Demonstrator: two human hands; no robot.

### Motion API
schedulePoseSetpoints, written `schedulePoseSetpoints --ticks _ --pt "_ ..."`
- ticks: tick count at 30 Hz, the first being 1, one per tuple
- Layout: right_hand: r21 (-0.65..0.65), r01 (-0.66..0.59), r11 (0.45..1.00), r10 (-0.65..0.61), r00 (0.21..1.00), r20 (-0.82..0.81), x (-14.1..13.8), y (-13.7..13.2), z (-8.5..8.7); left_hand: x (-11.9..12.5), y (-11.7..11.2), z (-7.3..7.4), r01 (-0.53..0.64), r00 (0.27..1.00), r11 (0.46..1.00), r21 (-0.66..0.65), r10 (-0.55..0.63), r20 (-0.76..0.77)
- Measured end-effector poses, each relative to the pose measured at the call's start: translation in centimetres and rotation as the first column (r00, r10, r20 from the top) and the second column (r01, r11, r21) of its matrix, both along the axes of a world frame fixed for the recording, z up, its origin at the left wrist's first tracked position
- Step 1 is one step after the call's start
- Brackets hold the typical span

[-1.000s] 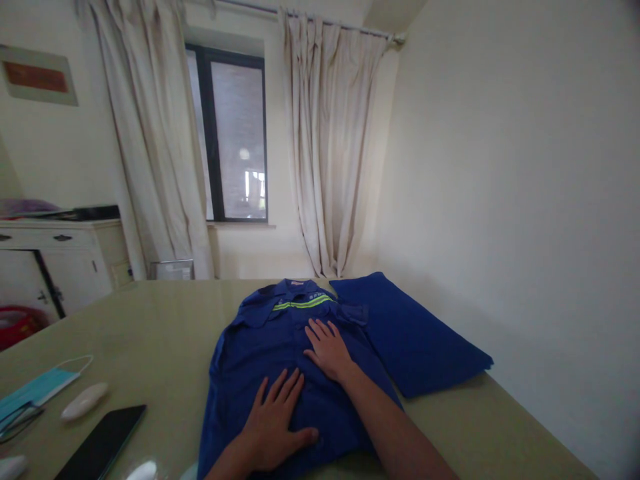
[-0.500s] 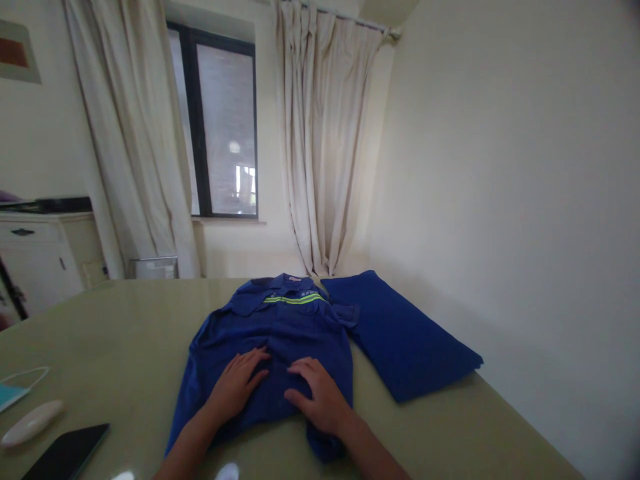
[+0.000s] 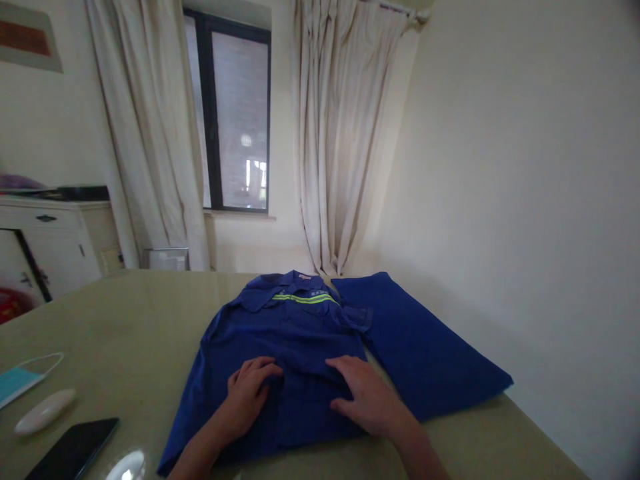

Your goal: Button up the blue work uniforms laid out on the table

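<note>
A dark blue work jacket (image 3: 300,333) lies front up on the table, its collar at the far end and a yellow-green reflective stripe across the chest. My left hand (image 3: 254,392) rests on its lower front with the fingers somewhat bent, holding no cloth that I can see. Over the lower right part is my right hand (image 3: 370,395), thumb and fingers apart. The jacket's left sleeve runs down toward the near edge. Right of it lies a folded piece of blue cloth (image 3: 430,347), partly touched by the jacket's short-looking right sleeve.
On the left of the greenish table (image 3: 125,333) are a black phone (image 3: 73,450), a white oval object (image 3: 45,412), a face mask (image 3: 23,381) and a shiny round thing (image 3: 127,465). A wall (image 3: 525,200) borders the right side; curtains (image 3: 345,133) hang behind.
My right hand has moved right across the jacket, and the bunched lower right hem now lies flatter. My left hand's fingers are more bent. The view has shifted slightly left.
</note>
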State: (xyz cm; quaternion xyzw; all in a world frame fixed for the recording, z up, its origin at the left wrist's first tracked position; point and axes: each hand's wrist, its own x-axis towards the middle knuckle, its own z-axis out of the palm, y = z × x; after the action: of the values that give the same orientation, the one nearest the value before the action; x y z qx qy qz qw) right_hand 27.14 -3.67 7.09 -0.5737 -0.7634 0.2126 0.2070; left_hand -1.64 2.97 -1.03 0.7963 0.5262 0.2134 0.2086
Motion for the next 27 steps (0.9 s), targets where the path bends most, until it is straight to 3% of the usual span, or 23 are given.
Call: schedulePoseSetpoints --ticks 3,6,9,13,17,20,23,27 --pt "0.161 -0.072 0.984 0.084 0.994 -0.072 -4.4 -1.5 -0.6 1.1 -0.6 0.9 0.066 0.969 0.997 -0.044 -0.054 0.242" --pt "0.128 -0.150 0.980 0.154 0.988 -0.019 -6.7 -2.2 -3.2 1.6 -1.3 1.9 0.120 0.938 0.976 -0.179 -0.053 0.343" --pt "0.067 -0.220 0.973 0.225 0.970 -0.093 -6.2 -2.4 -5.2 1.8 -2.9 2.2 0.129 0.974 0.948 -0.292 -0.066 0.215" --pt "0.127 -0.278 0.952 0.290 0.953 -0.090 -5.1 -2.5 -5.6 2.2 -4.9 1.2 0.071 0.992 0.968 -0.239 -0.043 0.121" --pt "0.287 -0.285 0.915 0.265 0.958 0.107 -6.1 -2.2 -5.9 2.6 -4.4 -0.4 0.049 0.963 0.974 -0.220 0.012 0.268" --pt "0.435 -0.283 0.855 0.207 0.954 0.216 -7.2 -1.8 -6.6 2.8 -3.4 -0.9 -0.017 0.916 0.973 -0.232 0.108 0.387" --pt "0.517 -0.258 0.816 0.164 0.961 0.222 -7.7 -1.6 -7.1 3.0 -3.4 -0.5 -0.001 0.902 0.968 -0.250 0.109 0.418" --pt "0.488 -0.263 0.832 0.195 0.963 0.185 -7.4 -1.8 -7.1 3.4 -4.7 0.8 0.014 0.920 0.982 -0.190 0.062 0.387"
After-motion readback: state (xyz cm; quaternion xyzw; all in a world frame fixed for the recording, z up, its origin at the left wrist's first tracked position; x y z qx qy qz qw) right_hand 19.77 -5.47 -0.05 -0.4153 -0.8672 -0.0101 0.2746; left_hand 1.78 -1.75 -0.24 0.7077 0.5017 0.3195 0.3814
